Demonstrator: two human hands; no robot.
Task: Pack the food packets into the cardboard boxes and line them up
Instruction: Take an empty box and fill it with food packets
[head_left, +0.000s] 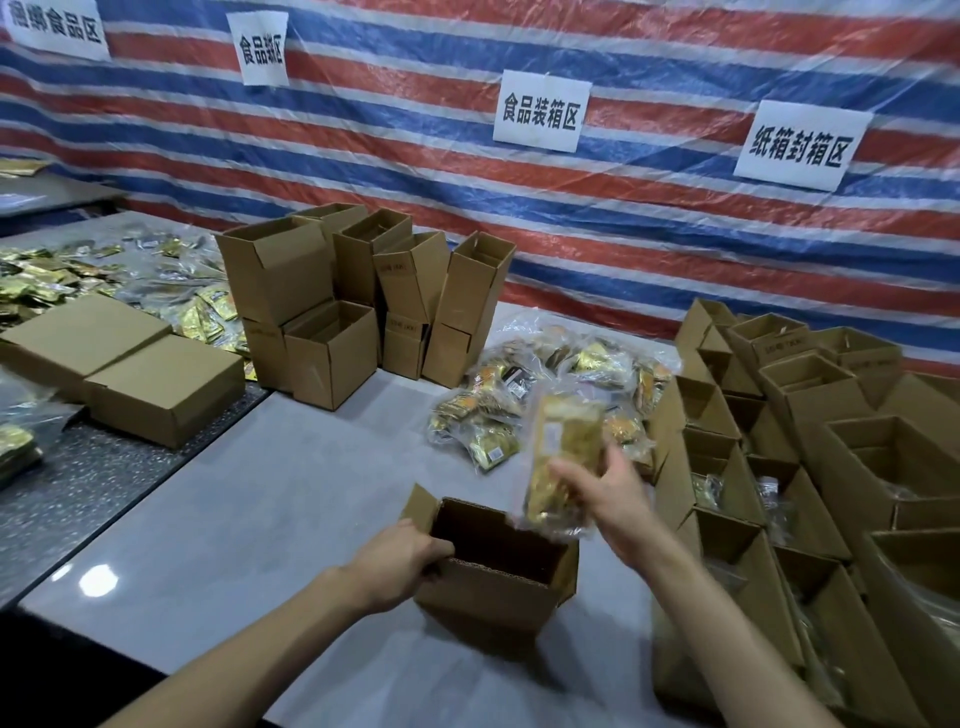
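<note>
The left hand (402, 558) has its grip curled over the near-left rim of an open box (483, 597) that stands on the grey tabletop (249, 493). The right hand (613, 493) has its grip clamped on 1 packet (563, 457), a clear bag of gold sachets, held tilted just above the box's right rim, not yet inside. A pile of packets (550, 384) lies behind. Filled boxes (727, 566) stand in rows at the right. Empty boxes (280, 275) are stacked by the striped tarp (623, 218).
</note>
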